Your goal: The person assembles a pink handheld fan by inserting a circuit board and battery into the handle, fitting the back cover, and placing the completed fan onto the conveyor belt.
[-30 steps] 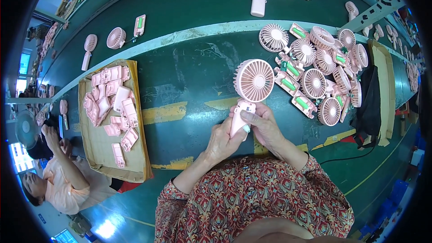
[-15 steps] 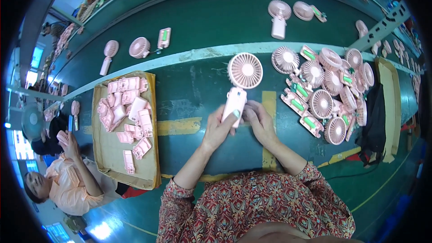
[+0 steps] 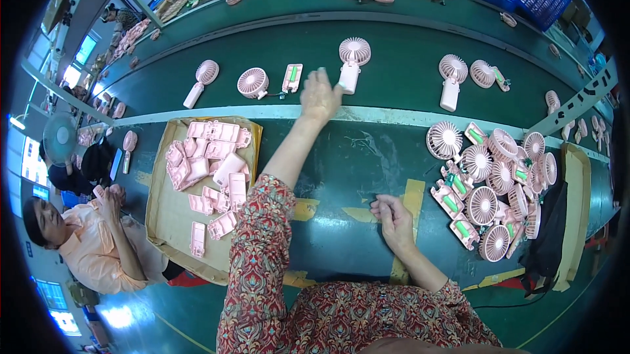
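Observation:
My left hand (image 3: 320, 97) reaches over the far rail onto the green belt, its fingers stretched out and holding nothing. Just right of its fingers a pink handheld fan (image 3: 349, 78) lies on the belt, round head away from me. I cannot tell whether the fingertips still touch its handle. Low over the near table, my right hand (image 3: 396, 223) has its fingers curled in beside the thumb; whatever they may hold is hidden. Nearest to it on the right is a heap of pink fan heads (image 3: 483, 205) with open handle halves showing green batteries (image 3: 449, 204).
A cardboard tray (image 3: 161, 219) of pink handle shells stands on the left. More fans (image 3: 451, 82) and an opened fan head (image 3: 252, 83) lie along the belt. A metal post (image 3: 577, 101) rises at right. A seated co-worker (image 3: 108, 242) works at left; another person's hands show beyond the belt.
The fan has gone from my hands to the belt. My left hand has moved forward and let go of it; my right hand has dropped back slightly. The view has shifted, showing more of the far side.

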{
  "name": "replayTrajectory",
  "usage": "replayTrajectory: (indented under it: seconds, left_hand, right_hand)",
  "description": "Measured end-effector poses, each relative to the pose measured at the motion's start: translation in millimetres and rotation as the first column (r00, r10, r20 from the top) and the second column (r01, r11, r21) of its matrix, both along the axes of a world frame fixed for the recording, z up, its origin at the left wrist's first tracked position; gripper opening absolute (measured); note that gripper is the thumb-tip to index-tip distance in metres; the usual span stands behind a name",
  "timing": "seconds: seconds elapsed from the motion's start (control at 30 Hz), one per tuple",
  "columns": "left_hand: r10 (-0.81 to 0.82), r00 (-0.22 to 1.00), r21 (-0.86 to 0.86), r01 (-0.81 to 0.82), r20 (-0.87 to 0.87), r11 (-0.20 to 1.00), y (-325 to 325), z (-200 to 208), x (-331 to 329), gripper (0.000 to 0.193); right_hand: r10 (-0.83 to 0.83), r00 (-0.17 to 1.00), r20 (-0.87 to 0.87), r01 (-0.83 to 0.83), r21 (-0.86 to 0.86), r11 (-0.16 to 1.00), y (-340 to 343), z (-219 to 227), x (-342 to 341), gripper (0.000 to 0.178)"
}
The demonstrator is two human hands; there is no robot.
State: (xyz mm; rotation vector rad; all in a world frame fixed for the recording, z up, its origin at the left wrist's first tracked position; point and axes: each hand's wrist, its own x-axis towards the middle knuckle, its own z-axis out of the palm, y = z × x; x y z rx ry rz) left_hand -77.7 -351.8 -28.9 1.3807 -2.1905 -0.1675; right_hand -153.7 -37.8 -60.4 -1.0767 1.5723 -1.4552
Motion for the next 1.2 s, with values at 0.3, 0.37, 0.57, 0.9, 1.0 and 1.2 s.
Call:
replayTrajectory:
  seconds: [0.3, 0.37, 0.57, 0.9, 1.0, 1.2]
  left_hand:
    - [0.145, 0.969, -0.014, -0.145, 0.202, 0.989, -43, -14, 65, 0.021]
    - [0.069, 0.996, -0.098, -0.063, 0.063, 0.993, -34, -10, 73, 0.022]
    - [-0.216, 0.944, 0.02, 0.228, -0.247, 0.973, 72, 33, 55, 0.016]
    - [-0.496, 0.86, -0.146, 0.479, -0.117, 0.865, 241, 57, 74, 0.027]
    - [-0.357, 0.914, -0.246, 0.307, -0.194, 0.919, 226, 70, 93, 0.027]
    - [0.006, 0.932, -0.186, -0.078, -0.361, 0.979, 212, 87, 145, 0.034]
  right_hand:
    - [0.016, 1.0, -0.012, -0.015, 0.036, 0.999, -1, 6, -2, 0.018]
    - [0.018, 1.0, -0.001, -0.018, 0.026, 1.0, 0, 8, 1, 0.018]
    - [0.001, 0.995, 0.1, -0.003, 0.02, 1.0, 4, 2, -2, 0.018]
    - [-0.078, 0.911, -0.404, 0.032, -0.12, 0.992, 15, 43, -20, 0.014]
    - [-0.113, 0.864, -0.491, 0.041, -0.155, 0.987, 24, 51, -30, 0.014]
    - [-0.336, 0.713, -0.616, 0.233, -0.244, 0.941, 44, 55, -61, 0.016]
